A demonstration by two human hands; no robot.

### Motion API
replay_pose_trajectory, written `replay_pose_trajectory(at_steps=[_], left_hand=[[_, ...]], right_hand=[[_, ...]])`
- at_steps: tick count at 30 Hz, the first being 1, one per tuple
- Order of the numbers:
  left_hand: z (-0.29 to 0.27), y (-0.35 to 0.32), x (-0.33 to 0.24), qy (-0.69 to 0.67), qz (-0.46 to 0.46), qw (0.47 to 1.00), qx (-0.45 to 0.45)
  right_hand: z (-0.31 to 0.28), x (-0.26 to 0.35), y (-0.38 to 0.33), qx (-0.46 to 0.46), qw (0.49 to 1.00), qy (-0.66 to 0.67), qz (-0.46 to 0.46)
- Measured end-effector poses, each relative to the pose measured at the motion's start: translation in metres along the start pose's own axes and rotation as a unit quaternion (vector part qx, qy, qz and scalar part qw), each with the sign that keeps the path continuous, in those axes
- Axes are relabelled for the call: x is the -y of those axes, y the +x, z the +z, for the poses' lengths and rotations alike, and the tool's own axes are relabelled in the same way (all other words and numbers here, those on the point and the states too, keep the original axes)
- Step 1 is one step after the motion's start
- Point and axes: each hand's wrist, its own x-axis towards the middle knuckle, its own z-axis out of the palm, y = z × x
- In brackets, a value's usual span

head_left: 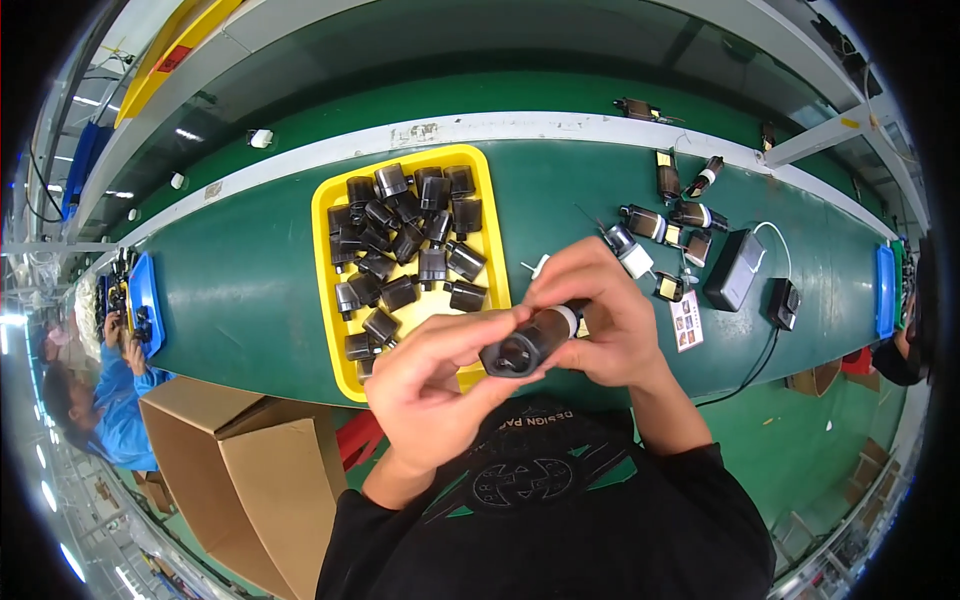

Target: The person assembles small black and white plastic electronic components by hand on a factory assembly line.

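A dark, see-through cartridge (528,345) with a white band is held in front of my chest, its hollow end turned toward me. My left hand (430,380) is closed on the hollow end, thumb and fingers on either side. Around the banded far end, my right hand (605,325) has its fingers curled. Behind my left hand lies a yellow tray (322,270) with many loose dark translucent pods (432,264). Beyond my right hand, several longer dark units with white bands (642,222) and a white-ended piece (627,252) lie on the green table (240,290).
To the right are a black-and-grey box (733,270), a corded black adapter (784,303) and a small printed card (687,321). An open cardboard box (270,480) stands at the lower left. At far left, a person in blue (115,415) works beside a blue tray (146,300).
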Motion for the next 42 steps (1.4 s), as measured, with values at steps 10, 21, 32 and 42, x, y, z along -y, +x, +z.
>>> replay_pose_trajectory(at_steps=[10,21,32,42], left_hand=[[0.006,0.007,-0.011,0.191,0.114,0.973,0.066],[0.007,0.010,-0.012,0.185,0.121,0.973,0.061],[0.005,0.010,-0.015,0.222,0.127,0.964,0.073],[0.006,0.006,-0.016,0.194,0.110,0.972,0.075]], right_hand=[[0.002,-0.013,-0.009,-0.035,0.998,0.009,-0.053],[0.001,-0.013,-0.014,-0.016,0.998,0.054,-0.023],[0.001,-0.003,-0.011,0.008,1.000,-0.006,0.012],[0.004,-0.001,-0.013,-0.016,0.999,-0.023,-0.023]])
